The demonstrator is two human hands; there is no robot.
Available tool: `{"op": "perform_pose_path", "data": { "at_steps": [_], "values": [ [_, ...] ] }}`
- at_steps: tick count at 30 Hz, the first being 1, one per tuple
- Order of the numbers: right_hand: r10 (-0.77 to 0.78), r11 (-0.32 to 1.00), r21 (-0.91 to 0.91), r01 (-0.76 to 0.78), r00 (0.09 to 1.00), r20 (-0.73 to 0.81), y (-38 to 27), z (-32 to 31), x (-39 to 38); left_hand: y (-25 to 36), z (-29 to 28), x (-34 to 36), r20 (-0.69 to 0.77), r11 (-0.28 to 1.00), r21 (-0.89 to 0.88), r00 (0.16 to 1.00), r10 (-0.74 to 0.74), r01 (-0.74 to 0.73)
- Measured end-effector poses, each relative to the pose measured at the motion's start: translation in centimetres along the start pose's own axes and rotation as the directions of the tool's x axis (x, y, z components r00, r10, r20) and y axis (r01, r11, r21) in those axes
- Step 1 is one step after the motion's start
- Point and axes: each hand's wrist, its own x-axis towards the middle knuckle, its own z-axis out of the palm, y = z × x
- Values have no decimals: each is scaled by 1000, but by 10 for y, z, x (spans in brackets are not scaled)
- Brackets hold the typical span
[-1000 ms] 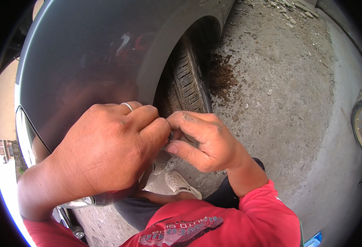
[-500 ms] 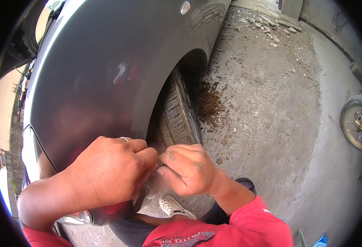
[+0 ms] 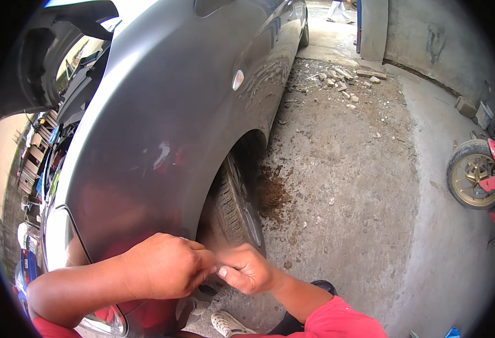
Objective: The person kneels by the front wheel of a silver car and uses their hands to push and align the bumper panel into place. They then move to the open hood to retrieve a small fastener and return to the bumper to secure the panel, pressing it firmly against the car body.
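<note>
My left hand (image 3: 171,266) and my right hand (image 3: 244,269) are closed, fingertips almost together, low in front of a dark grey car fender (image 3: 146,146). Whatever they pinch between them is hidden by the fingers and too small to name. Just beyond my hands, the front tyre (image 3: 230,205) sits in the wheel arch, its tread muddy and turned outward. By my left forearm are the headlight (image 3: 61,239) and the bumper corner.
At the left the car's hood (image 3: 30,62) stands raised. Broken rubble (image 3: 343,81) lies on the concrete floor (image 3: 349,180) ahead. A motorcycle wheel (image 3: 473,174) stands at the right near the wall (image 3: 444,50). A person's legs (image 3: 337,10) show at the far end.
My view has tilted up, showing more of the car and the far end. Both hands now appear lower in the picture, still closed and close together.
</note>
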Motion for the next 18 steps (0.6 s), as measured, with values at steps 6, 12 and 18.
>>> {"op": "perform_pose_path", "data": {
  "at_steps": [6,12,18],
  "values": [
    [13,999,-42,-16,998,-60,4,-2,-2,1,6,7,-60,995,100,998,33,-27],
    [27,998,-62,-33,996,-87,0,8,1,7,1,-5,-50,994,112,999,-12,17],
    [-82,923,-382,34,990,-111,-11,-8,6,-2,0,8,-54,999,50,999,-4,7]
  ]
}}
